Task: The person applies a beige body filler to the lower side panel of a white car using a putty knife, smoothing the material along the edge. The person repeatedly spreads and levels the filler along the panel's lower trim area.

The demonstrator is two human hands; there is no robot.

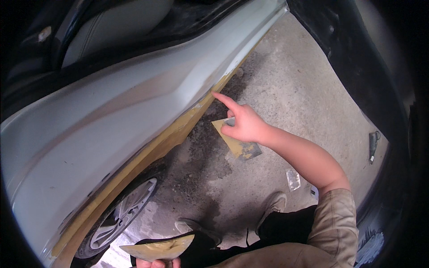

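With its index finger stretched out, my right hand point(246, 121) touches the yellow filler strip point(206, 103) along the lower edge of a pale grey car body panel point(120, 107). The thumb and the other fingers close on a flat putty spreader point(237, 145), its face smeared with yellow filler. Low in the view, only the fingertips of my left hand point(156, 263) show. They grip a curved metal putty plate point(158, 249) that carries a layer of yellow filler. The rest of that hand is cut off by the lower edge.
A car wheel point(123, 216) stands under the filler-coated arch at lower left. On the rough concrete floor point(308, 89) lie a small clear packet point(293, 179) and a dark tool point(372, 147). A dark car door point(357, 67) hangs along the right. My shoes point(273, 203) are below.
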